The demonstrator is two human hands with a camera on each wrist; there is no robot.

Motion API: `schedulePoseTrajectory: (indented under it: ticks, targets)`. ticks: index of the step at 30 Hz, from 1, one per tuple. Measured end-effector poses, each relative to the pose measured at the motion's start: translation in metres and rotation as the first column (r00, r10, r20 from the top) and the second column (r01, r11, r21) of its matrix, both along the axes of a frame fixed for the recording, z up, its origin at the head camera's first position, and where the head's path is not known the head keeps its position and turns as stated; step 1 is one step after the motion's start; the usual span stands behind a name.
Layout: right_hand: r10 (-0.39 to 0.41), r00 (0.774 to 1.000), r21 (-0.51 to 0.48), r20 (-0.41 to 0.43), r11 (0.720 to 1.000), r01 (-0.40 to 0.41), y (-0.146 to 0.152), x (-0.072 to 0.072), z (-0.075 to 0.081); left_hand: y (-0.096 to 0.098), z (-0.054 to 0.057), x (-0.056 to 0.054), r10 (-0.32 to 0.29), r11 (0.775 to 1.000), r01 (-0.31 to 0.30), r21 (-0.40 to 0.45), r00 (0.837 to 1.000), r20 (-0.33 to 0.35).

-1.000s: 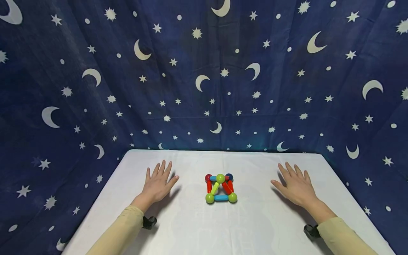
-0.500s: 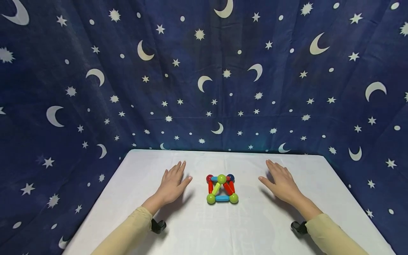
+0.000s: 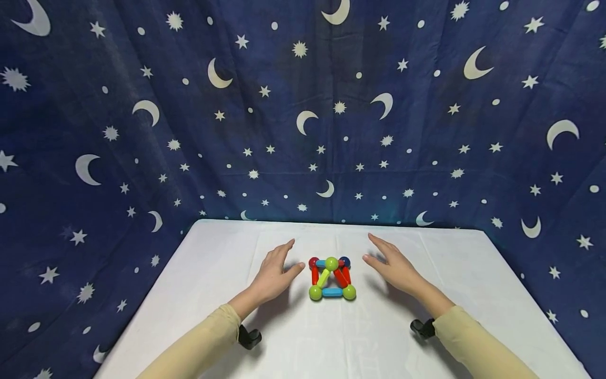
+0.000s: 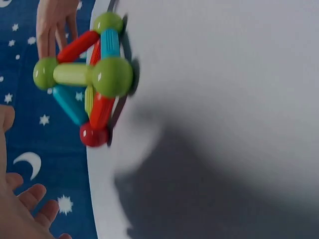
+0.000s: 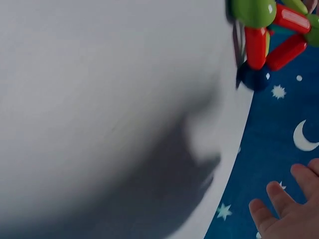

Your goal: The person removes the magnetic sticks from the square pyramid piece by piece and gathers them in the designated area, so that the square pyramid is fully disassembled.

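Observation:
A small frame of magnetic rods and balls [image 3: 332, 292] stands on the white table, built like a pyramid. Its balls are green, red and dark blue; its rods are blue, red and yellow-green. My left hand [image 3: 273, 276] hovers just left of it, fingers extended and thumb toward it, not touching. On the other side my right hand [image 3: 395, 267] is held the same way, a little farther off. The left wrist view shows the frame's green ball [image 4: 113, 77] close up; in the right wrist view the dark blue ball [image 5: 254, 75] shows near the right fingers [image 5: 281, 199].
The white table [image 3: 379, 337] reaches back to a dark blue curtain [image 3: 265, 131] printed with moons and stars. Black wrist cameras hang under both wrists, the left camera [image 3: 249, 337] and the right camera [image 3: 422, 328]. Both hands cast shadows on the tabletop.
Both hands have moved inward from the sides of the table toward the rod-and-ball frame, turning from palms down to palms more facing each other. The frame stays in place on the table.

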State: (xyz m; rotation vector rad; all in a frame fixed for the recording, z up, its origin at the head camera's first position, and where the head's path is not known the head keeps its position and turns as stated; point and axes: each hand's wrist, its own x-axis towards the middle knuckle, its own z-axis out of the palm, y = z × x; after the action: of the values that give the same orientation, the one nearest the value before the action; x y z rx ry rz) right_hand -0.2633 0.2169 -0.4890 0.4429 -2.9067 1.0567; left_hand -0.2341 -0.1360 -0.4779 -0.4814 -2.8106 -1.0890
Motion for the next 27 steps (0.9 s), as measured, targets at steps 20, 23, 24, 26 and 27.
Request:
schedulePoseTrajectory:
  ticks: [20,23,24,26,27]
  targets:
    - [0.262,0.952,-0.339,0.156,0.920,-0.198,-0.051,-0.009,0.003,0.059,-0.025,0.013,-0.023,0.953,-0.028,0.301,0.986,0.164]
    - [0.284,0.945,-0.363,0.160,0.908,-0.211,-0.055,-0.009,0.000,0.066,-0.030,0.013,-0.009,0.954,-0.034,0.297,0.990,0.143]
    - [0.290,0.944,-0.368,0.160,0.904,-0.215,-0.056,-0.010,-0.001,0.068,-0.031,0.012,-0.006,0.955,-0.035,0.296,0.991,0.136]
    - [0.299,0.941,-0.382,0.157,0.897,-0.222,-0.058,-0.009,-0.002,0.070,-0.033,0.011,-0.004,0.951,-0.037,0.307,0.992,0.129]
    - [0.305,0.940,-0.385,0.153,0.894,-0.227,-0.059,-0.009,-0.002,0.070,-0.034,0.010,-0.005,0.949,-0.036,0.314,0.992,0.127]
